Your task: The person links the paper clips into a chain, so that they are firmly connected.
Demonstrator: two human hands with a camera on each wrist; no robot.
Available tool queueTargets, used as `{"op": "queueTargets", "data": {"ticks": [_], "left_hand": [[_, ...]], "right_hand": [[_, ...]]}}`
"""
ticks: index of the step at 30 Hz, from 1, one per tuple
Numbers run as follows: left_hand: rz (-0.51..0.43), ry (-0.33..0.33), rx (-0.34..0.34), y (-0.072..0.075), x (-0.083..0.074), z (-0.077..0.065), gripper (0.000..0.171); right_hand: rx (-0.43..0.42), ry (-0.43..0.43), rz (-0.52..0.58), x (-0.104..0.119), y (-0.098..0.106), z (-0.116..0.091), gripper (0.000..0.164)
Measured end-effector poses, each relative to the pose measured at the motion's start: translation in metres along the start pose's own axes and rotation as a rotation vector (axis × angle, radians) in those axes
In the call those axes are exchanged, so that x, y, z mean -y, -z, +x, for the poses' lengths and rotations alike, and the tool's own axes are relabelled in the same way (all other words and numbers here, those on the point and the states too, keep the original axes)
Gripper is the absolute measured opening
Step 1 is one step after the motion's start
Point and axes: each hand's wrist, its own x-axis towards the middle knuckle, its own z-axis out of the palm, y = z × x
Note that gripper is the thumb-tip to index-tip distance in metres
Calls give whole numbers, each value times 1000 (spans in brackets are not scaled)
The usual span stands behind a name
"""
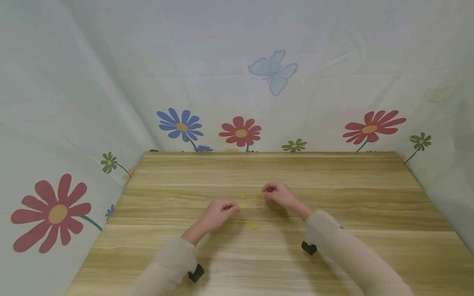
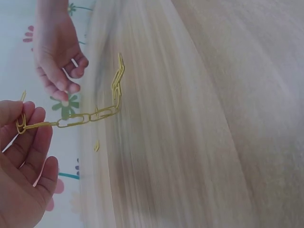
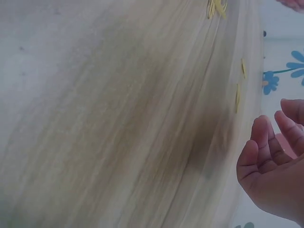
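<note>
Left hand (image 1: 221, 212), one: pinching the end of a yellow paper-clip chain (image 2: 89, 117); chain midway between left and right edges of the surface (image 1: 244, 267). Right hand (image 1: 280, 196), one: fingers loosely bent, holding nothing. Loose clips (image 1: 257, 197), two: toward far edge. Apparent step: chain-linking. Next move likely calls for a precise fingertip pick-up.

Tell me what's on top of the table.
Two loose yellow paper clips lie there; a paper-clip chain, pinched by the left hand, appears to trail onto it. Anything beneath the sleeves is hidden from the head view.
</note>
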Motion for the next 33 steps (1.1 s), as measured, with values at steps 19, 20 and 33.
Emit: {"op": "queueTargets", "data": {"ticks": [19,20,33], "left_hand": [[32,-15,-59,17,4,-1,20],[35,-22,-60,16,5,-1,19],[58,-42,-62,11,7,-2,20]], "right_hand": [[-90,88,-381,-16,-17,28,8],[-89,89,-400,-15,-17,28,8],[-125,88,-554,-13,-23,24,5]]}}
